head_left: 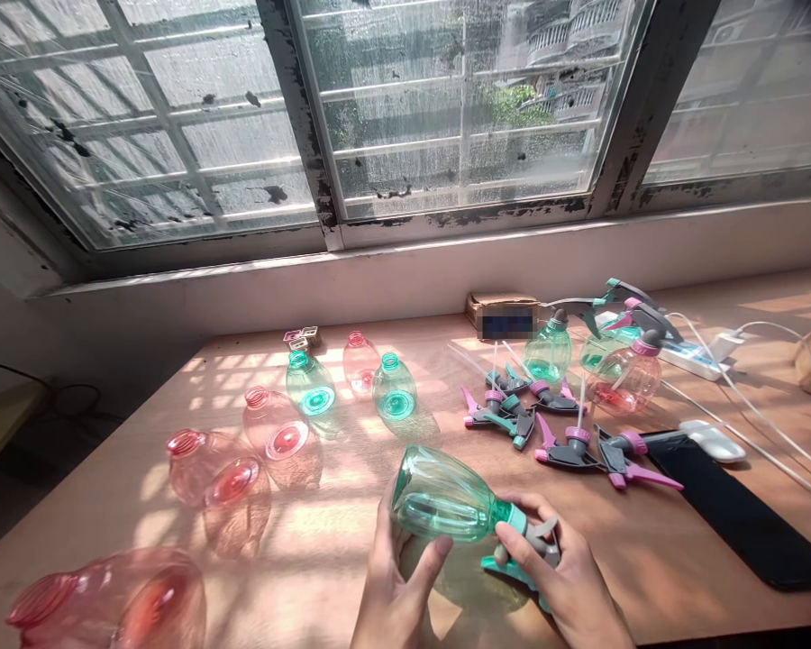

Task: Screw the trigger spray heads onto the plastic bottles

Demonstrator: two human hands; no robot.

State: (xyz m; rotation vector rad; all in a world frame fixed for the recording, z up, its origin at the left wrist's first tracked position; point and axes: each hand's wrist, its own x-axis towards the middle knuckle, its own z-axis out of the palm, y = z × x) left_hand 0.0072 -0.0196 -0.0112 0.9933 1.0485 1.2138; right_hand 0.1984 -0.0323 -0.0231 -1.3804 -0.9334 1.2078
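Note:
Tilted on its side above the front of the table is a clear green spray bottle [446,496], its base to the left and its neck to the right. My left hand [405,577] is wrapped round the bottle's body near the base, thumb along the lower side. At the neck, my right hand [560,568] grips the grey and green trigger sprayer [531,538], thumb and fingers on either side of its collar. The sprayer sits at the bottle's mouth; how tightly it is screwed on I cannot tell.
Several open pink bottles [287,437] and green bottles [396,392] stand to the left. Loose sprayer heads [574,446] lie on the right, before assembled spray bottles [547,351]. A black phone [736,514], white earbud case [713,442], power strip [689,359] and cardboard box [504,315] are there.

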